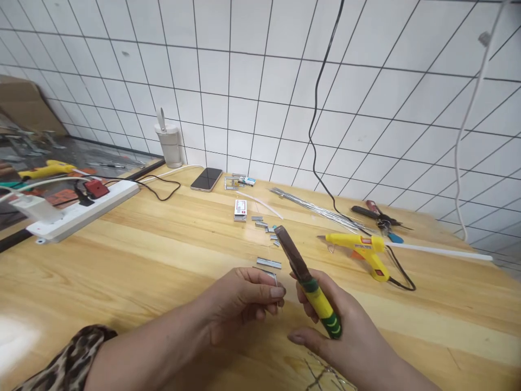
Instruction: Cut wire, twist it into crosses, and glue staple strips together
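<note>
Wire [276,280] likely needed steadying in the pinching left hand [244,296], beside the right hand [345,320], thumb spread, gripping a tool [309,281].

Thin piece [276,280] in left hand [246,296] partly hidden; cardboard [30,106] cut off left; wire pieces [321,373] cut off below.

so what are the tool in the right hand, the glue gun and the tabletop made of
Tool: likely metal, head dull brown like rust; handle perhaps plastic or rubber, banded green and yellow. Glue gun: probably plastic, smooth yellow. Tabletop: wood or a lookalike, glossy, grain streaked.
</note>
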A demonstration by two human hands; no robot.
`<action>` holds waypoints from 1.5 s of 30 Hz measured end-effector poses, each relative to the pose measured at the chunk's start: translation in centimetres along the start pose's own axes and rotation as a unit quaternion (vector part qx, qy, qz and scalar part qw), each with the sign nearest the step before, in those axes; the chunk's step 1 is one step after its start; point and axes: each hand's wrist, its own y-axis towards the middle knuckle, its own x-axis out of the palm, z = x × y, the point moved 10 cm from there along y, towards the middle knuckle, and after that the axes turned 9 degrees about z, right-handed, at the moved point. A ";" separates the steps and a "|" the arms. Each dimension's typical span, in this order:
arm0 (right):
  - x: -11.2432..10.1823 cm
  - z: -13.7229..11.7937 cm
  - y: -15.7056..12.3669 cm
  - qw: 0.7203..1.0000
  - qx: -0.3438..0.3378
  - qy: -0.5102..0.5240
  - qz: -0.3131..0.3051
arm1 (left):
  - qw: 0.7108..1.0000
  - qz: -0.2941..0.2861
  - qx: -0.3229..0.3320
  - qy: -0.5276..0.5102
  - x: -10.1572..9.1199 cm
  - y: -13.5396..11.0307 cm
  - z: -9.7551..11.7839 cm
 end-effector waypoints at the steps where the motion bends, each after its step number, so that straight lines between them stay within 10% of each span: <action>1: 0.2 0.0 0.0 1.000 -0.004 -0.009 -0.002 | 1.000 0.003 -0.001 -0.005 -0.1 0.1 -0.1; 45: 2.1 -1.1 -0.2 0.987 -0.003 0.143 -0.076 | 0.995 -0.095 0.018 0.036 1.9 -0.3 -1.0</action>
